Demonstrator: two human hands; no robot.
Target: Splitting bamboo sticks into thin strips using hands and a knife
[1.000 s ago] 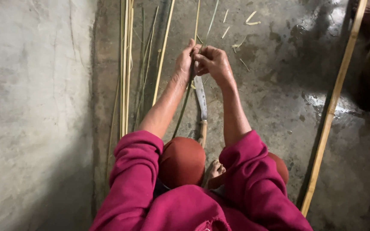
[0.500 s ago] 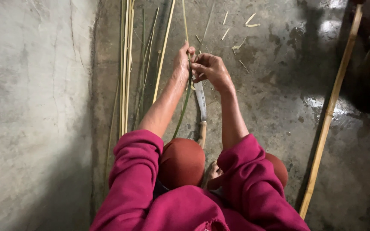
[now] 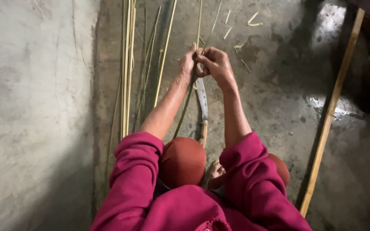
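A thin green-yellow bamboo strip [image 3: 198, 25] runs lengthwise across the grey concrete floor [image 3: 270, 94], from the top edge of the view down to the hands and on, as a darker green length, beside the left forearm toward the knees. The left hand [image 3: 188, 64] is closed around the strip, thumb side up. The right hand [image 3: 216, 65] is closed in a pinch on the same strip, touching the left hand. Directly below the hands, a long steel knife with a pale wooden handle [image 3: 202, 107] stands with its blade pointing up toward the strip and its handle down between the knees; whether the blade touches the strip cannot be told.

To the left of the strip, a bundle of split pale-yellow bamboo slats [image 3: 127, 68] lies on the floor, parallel to the strip. Further left of the strip, a rough grey concrete wall [image 3: 31, 107] rises. To the right of the strip, well apart, a long thick tan bamboo pole [image 3: 330, 111] lies at a slant. Short pale bamboo shavings [image 3: 252, 19] are scattered just right of the strip's upper end.
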